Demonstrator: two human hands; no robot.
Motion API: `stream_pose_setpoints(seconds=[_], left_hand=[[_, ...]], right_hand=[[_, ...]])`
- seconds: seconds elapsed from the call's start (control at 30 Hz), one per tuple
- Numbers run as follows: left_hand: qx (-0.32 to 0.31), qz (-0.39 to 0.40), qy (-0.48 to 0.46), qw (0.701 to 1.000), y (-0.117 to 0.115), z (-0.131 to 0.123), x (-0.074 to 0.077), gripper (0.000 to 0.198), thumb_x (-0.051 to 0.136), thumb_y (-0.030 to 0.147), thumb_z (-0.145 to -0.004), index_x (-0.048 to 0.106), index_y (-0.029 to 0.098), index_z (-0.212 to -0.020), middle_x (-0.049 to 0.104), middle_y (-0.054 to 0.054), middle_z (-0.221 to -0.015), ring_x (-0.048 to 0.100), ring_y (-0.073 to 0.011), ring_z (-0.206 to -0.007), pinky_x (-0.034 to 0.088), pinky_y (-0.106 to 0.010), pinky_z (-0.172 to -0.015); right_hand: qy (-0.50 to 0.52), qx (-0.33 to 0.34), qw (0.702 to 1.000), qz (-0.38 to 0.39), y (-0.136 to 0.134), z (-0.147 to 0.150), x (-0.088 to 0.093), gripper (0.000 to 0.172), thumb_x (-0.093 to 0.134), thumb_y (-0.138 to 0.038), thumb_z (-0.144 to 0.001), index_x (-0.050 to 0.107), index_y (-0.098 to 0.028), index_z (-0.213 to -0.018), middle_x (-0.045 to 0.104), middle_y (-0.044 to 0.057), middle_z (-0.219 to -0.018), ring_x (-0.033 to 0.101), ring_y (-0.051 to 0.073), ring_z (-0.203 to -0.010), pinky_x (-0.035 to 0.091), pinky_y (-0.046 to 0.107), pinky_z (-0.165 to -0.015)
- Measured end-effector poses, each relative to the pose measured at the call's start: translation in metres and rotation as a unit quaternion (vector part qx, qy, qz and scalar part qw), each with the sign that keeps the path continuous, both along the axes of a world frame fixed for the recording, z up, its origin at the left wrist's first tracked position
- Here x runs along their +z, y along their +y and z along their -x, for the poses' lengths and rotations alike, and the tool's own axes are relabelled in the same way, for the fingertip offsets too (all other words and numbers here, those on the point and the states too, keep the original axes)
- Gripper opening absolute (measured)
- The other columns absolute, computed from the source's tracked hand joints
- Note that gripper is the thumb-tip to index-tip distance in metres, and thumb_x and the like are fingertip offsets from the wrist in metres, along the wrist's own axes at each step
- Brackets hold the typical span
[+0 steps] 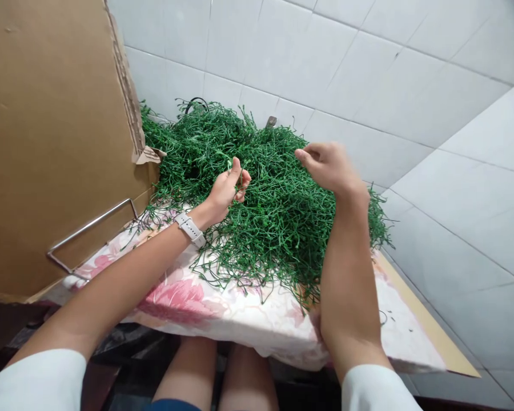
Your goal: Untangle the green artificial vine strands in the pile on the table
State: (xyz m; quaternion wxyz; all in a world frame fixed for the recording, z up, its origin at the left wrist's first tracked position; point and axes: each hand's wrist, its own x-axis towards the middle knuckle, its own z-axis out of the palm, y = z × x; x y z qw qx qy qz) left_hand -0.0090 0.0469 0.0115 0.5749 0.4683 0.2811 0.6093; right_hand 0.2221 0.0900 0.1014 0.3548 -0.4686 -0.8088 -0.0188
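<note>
In the middle of the frame a heap of green strands (278,217) lies tangled on a table (428,325), spreading from the centre up to the white tiled wall (368,74) at the back. A flowered cloth (223,308) in pink and white covers the table beneath the heap and hangs over its near edge. The left hand (229,185), left of centre, is closed in a pinch on a single strand (230,166) that sticks up beside the thumb, just above the heap. A pale watch (189,228) sits on that wrist. The right hand (328,168), right of centre and a little higher, shows its back to the camera. Its fingers are curled in and the tips drawn together, pointing toward the left hand. Whether anything lies between them cannot be told. The two hands are near each other but apart. A big sheet of cardboard (47,131) fills the upper left of the frame, its torn edge touching the heap. A bent metal rod (89,227) lies against its lower part.
</note>
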Motion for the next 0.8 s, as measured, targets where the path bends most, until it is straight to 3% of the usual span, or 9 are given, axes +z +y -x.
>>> stream_pose_setpoints(seconds=[0.17, 0.3, 0.43, 0.53, 0.67, 0.73, 0.8], left_hand=[[0.015, -0.003, 0.02, 1.0, -0.001, -0.002, 0.0, 0.072, 0.045, 0.091, -0.079, 0.049, 0.02, -0.07, 0.042, 0.005, -0.062, 0.033, -0.003, -0.045, 0.03, -0.024, -0.044], [0.024, -0.015, 0.007, 1.0, 0.005, -0.002, -0.006, 0.073, 0.047, 0.095, -0.07, 0.042, 0.022, -0.072, 0.035, 0.007, -0.059, 0.033, -0.0038, -0.045, 0.026, -0.024, -0.044], [0.036, -0.008, -0.018, 0.999, 0.006, -0.001, -0.006, 0.073, 0.051, 0.094, -0.071, 0.043, 0.022, -0.077, 0.036, 0.008, -0.06, 0.034, -0.004, -0.045, 0.025, -0.023, -0.045], [0.03, -0.002, -0.042, 0.999, 0.001, -0.001, 0.0, 0.062, 0.063, 0.079, -0.081, 0.048, 0.02, -0.083, 0.044, 0.007, -0.065, 0.038, -0.0038, -0.049, 0.031, -0.023, -0.048], [0.012, -0.017, -0.06, 0.998, -0.002, 0.001, 0.003, 0.029, 0.072, 0.037, -0.095, 0.054, 0.017, -0.085, 0.057, 0.004, -0.07, 0.05, -0.0043, -0.057, 0.039, -0.019, -0.058], [0.008, -0.036, -0.044, 0.998, 0.0, 0.001, 0.002, 0.02, 0.07, 0.021, -0.095, 0.056, 0.015, -0.082, 0.058, 0.004, -0.068, 0.051, -0.0044, -0.058, 0.038, -0.018, -0.059], [0.004, -0.047, -0.027, 0.999, 0.002, 0.002, 0.001, 0.019, 0.066, 0.017, -0.096, 0.057, 0.014, -0.079, 0.057, 0.004, -0.063, 0.049, -0.0043, -0.054, 0.036, -0.018, -0.056]], right_hand=[[-0.044, 0.191, 0.971, 0.136, -0.029, 0.055, 0.002, 0.058, 0.068, -0.076, -0.084, 0.062, -0.02, -0.07, 0.048, -0.003, -0.059, 0.036, 0.01, -0.057, 0.028, 0.031, -0.055], [-0.048, 0.253, 0.956, 0.141, -0.027, 0.082, -0.013, 0.049, 0.075, -0.064, -0.085, 0.062, -0.018, -0.074, 0.058, -0.001, -0.064, 0.041, 0.01, -0.059, 0.03, 0.029, -0.055], [-0.004, 0.301, 0.943, 0.14, -0.015, 0.088, -0.025, 0.043, 0.069, -0.057, -0.092, 0.063, -0.017, -0.077, 0.057, -0.001, -0.064, 0.041, 0.009, -0.058, 0.03, 0.027, -0.055], [0.07, 0.321, 0.935, 0.133, -0.009, 0.086, -0.026, 0.049, 0.069, -0.065, -0.089, 0.061, -0.018, -0.078, 0.055, -0.002, -0.065, 0.041, 0.008, -0.058, 0.032, 0.026, -0.054], [0.165, 0.304, 0.934, 0.09, -0.003, 0.084, -0.024, 0.055, 0.08, -0.069, -0.077, 0.058, -0.018, -0.075, 0.049, -0.004, -0.065, 0.038, 0.007, -0.057, 0.03, 0.026, -0.052], [0.206, 0.301, 0.925, 0.102, -0.001, 0.083, -0.024, 0.056, 0.082, -0.069, -0.074, 0.058, -0.019, -0.075, 0.05, -0.004, -0.064, 0.041, 0.007, -0.056, 0.033, 0.026, -0.051], [0.253, 0.312, 0.904, 0.145, -0.001, 0.084, -0.025, 0.055, 0.083, -0.068, -0.074, 0.057, -0.019, -0.076, 0.053, -0.004, -0.065, 0.045, 0.007, -0.053, 0.034, 0.025, -0.048]])
